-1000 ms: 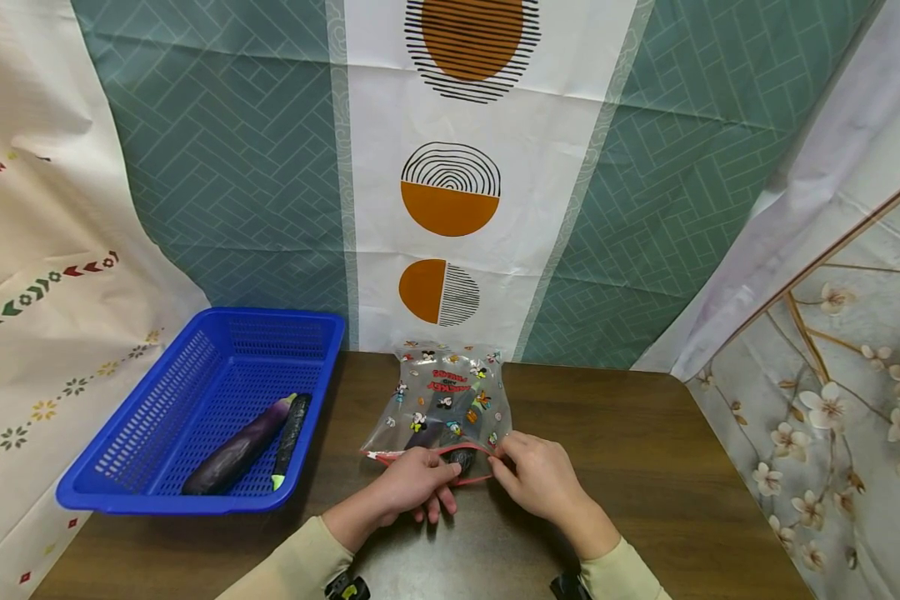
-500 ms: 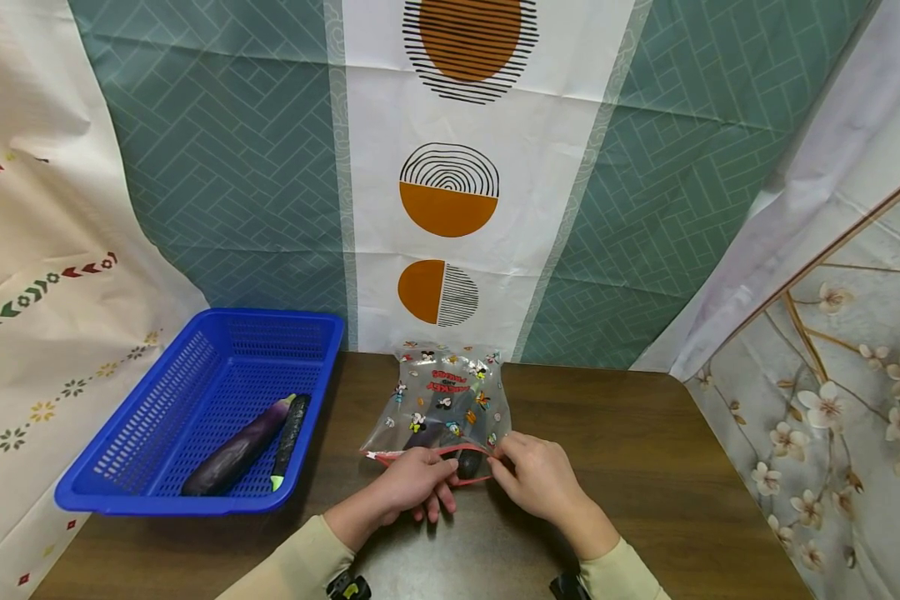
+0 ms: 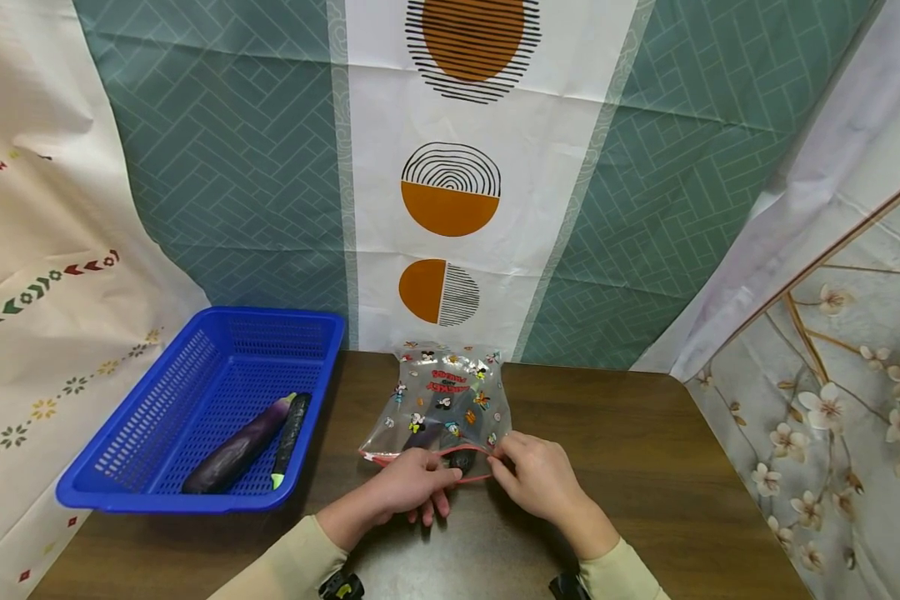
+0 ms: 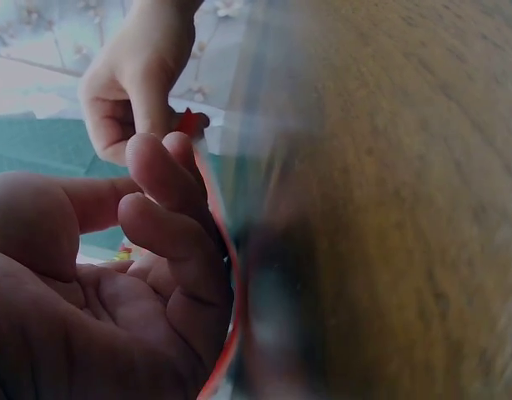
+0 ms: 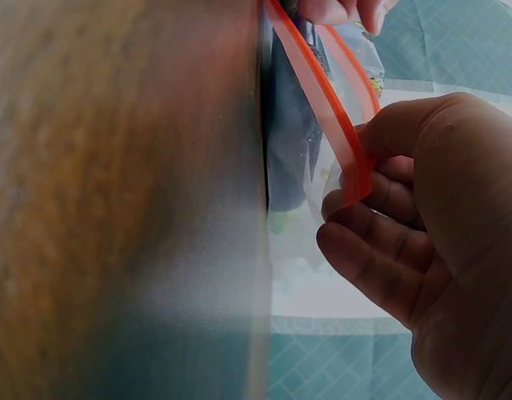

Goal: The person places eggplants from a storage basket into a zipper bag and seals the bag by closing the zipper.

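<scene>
A clear zip bag (image 3: 450, 400) printed with cartoon figures lies on the table, its red-edged mouth towards me and gaping near the middle. Long dark vegetables show through it; one rounded dark end (image 3: 461, 461) sits at the opening, its kind unclear. My left hand (image 3: 412, 483) holds the red edge left of the opening, fingers curled in the left wrist view. With thumb and fingers, my right hand (image 3: 536, 475) pinches the right end of the red zip strip (image 5: 327, 108).
To the left stands a blue plastic basket (image 3: 228, 340) with a purple eggplant (image 3: 240, 446) and a thin dark-green cucumber (image 3: 291, 437) inside. Patterned cloths hang behind and at both sides of the brown wooden table (image 3: 622, 433).
My left hand has shifted slightly left along the bag's edge, and the mouth's gap has changed shape a little. My right hand stays at its end of the strip.
</scene>
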Demonstrator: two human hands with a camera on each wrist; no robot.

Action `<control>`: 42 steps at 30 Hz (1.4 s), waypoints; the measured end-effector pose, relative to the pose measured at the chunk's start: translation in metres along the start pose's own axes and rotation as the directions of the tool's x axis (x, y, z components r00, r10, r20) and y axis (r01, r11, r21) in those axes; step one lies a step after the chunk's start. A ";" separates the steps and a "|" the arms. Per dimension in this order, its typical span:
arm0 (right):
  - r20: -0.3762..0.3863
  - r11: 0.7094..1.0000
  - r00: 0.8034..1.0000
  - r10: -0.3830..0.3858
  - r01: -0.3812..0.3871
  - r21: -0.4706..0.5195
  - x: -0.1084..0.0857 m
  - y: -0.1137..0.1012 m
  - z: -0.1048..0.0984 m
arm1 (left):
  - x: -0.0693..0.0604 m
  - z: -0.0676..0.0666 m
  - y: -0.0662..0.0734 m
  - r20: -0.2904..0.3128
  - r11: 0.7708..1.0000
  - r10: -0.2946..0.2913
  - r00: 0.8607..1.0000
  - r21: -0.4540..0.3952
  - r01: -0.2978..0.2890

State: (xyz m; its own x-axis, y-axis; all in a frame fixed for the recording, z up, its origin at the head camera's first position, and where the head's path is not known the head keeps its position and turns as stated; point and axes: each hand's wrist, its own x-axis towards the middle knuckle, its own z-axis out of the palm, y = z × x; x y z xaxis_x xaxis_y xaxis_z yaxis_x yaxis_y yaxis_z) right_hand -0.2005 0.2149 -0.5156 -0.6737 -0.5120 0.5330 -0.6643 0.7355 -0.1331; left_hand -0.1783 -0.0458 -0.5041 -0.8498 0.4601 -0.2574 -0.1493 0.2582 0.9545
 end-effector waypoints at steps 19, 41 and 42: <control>0.004 1.000 1.000 -0.004 0.004 -0.007 0.003 0.000 0.001 | -0.025 -0.028 0.041 -0.105 0.987 0.084 0.991 0.147 -0.068; 0.004 1.000 1.000 0.003 -0.003 -0.016 0.000 0.002 0.002 | -0.062 -0.083 0.089 -0.280 0.968 0.136 0.950 0.244 -0.067; 0.006 1.000 1.000 0.003 -0.003 -0.014 0.000 0.002 0.002 | -0.063 -0.086 0.090 -0.288 0.967 0.134 0.948 0.248 -0.061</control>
State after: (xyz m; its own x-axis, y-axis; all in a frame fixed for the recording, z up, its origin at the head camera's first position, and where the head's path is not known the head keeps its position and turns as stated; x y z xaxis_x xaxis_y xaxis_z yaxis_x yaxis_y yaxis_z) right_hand -0.2025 0.2154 -0.5170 -0.6776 -0.5122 0.5277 -0.6574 0.7435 -0.1227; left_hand -0.1817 -0.1243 -0.3891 -0.9714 0.2262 -0.0729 0.0331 0.4326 0.9010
